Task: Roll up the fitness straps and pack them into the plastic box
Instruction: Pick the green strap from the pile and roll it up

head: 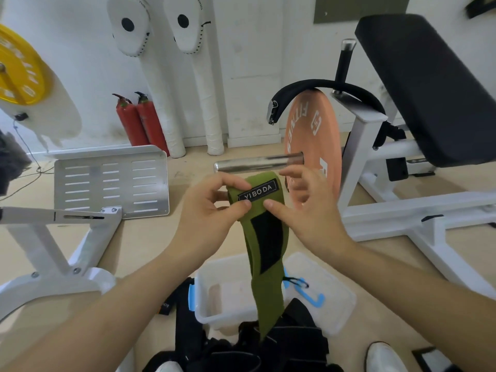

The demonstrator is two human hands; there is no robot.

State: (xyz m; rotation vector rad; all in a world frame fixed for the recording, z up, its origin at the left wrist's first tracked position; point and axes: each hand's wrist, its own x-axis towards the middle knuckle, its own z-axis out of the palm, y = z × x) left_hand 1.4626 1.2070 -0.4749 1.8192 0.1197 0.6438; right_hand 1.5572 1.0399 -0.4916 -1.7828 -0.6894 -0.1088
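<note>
The left grip [209, 213] pinches the top of the green strap [268, 299] high above the plastic box [204, 315], thumb in front and fingers curled behind, where the strap bends over into what looks like the first turn of a roll. The right grip [306, 216] is mostly open: its thumb presses the strap just under the black label [258, 193], while its fingers are spread, blurred and closed on nothing. From the two grips the strap hangs straight down, its tail crossing in front of the box and ending among the black straps [290, 342] heaped on the floor on the box's near side. The box stands open and appears to hold no strap, with its lid [330, 312] lying beside it to the right.

This looks like the start of rolling, so the task seems barely begun. The next move likely calls for the right grip to close on the turn and wind it downward, keeping the edges in line while the left feeds the tail taut.
</note>
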